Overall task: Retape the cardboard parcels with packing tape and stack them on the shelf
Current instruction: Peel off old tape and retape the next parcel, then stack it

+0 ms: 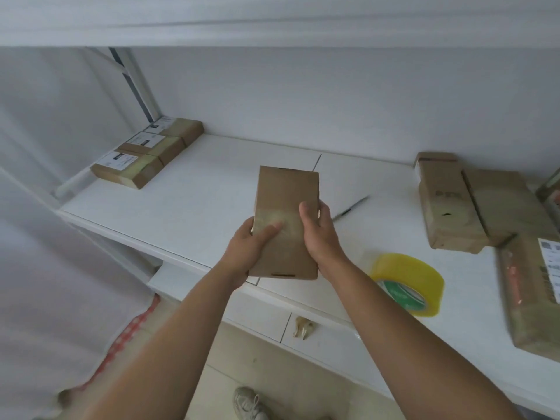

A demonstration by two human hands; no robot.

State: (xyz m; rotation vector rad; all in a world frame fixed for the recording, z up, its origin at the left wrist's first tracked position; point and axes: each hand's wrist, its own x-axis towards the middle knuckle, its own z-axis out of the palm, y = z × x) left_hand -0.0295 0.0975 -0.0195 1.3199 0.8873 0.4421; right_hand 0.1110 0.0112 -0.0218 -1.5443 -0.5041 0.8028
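Currently both forearms are reaching forward and slightly inward from the bottom of view, meeting over the front edge of the white worktop. Both hands are holding one cardboard parcel, lifted above the surface, long axis pointing away from the person.

Left hand is gripping the parcel's near left edge: thumb lying across the top face on the glossy tape band, remaining fingers hidden underneath. Right hand is gripping the right edge: thumb pressing on top at the tape band, fingers wrapping round the side and under. Both are clamped on the box, neither loose.

Parcel is sitting over the middle of the worktop's front edge, near end overhanging it.

Yellow-tinted packing tape roll is lying just right of the right wrist, near the front edge. A thin dark tool is lying on the worktop beyond the right hand; too blurred to identify.

Three labelled parcels are lining up in a row at the back left corner, touching each other. More brown parcels are crowding the right end, one with a shipping label at the right edge of view.

A shoe is showing on the floor below.
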